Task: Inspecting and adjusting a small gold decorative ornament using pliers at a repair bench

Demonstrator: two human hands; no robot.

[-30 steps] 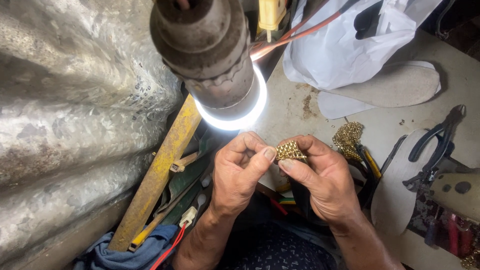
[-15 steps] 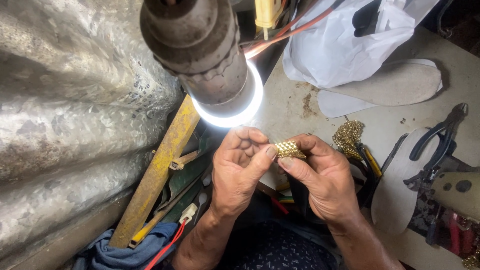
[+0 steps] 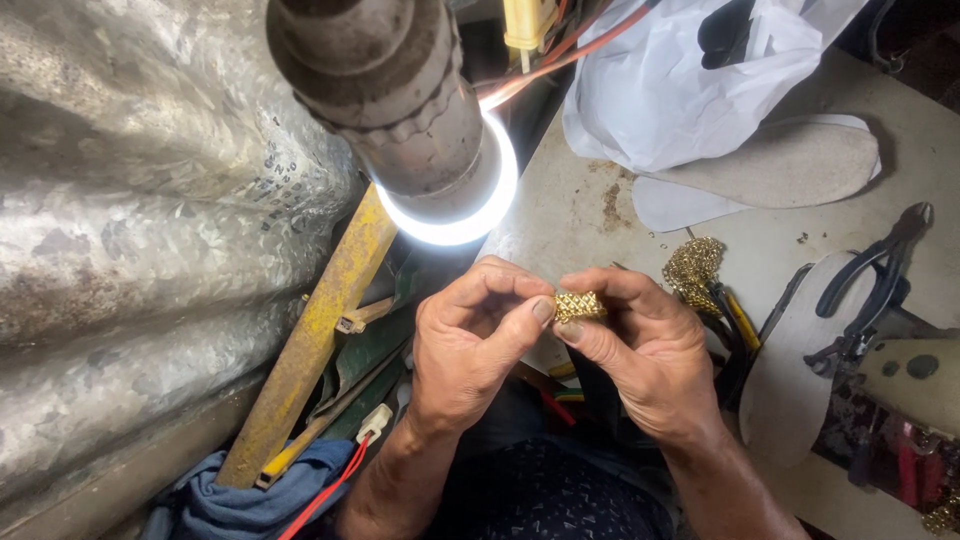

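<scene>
Both my hands meet just below a glowing ring lamp (image 3: 455,215). Between them is a small gold studded strip (image 3: 579,305), folded over. My left hand (image 3: 478,345) pinches its left end with thumb and fingers. My right hand (image 3: 645,350) grips its right end between thumb and forefinger. A heap of the same gold studded trim (image 3: 693,268) lies on the bench just right of my right hand.
A grey machine head (image 3: 385,85) hangs over the lamp. A shoe insole (image 3: 790,165) and a white plastic bag (image 3: 690,80) lie at the back, pliers (image 3: 875,290) and another insole (image 3: 790,385) at right. A yellow bar (image 3: 315,335) leans beside corrugated metal (image 3: 130,230). A blue cloth (image 3: 250,495) lies below.
My hands and the gold strip have kept their grip and place. The view has shifted slightly, with the machine head sliding a little left in the frame.
</scene>
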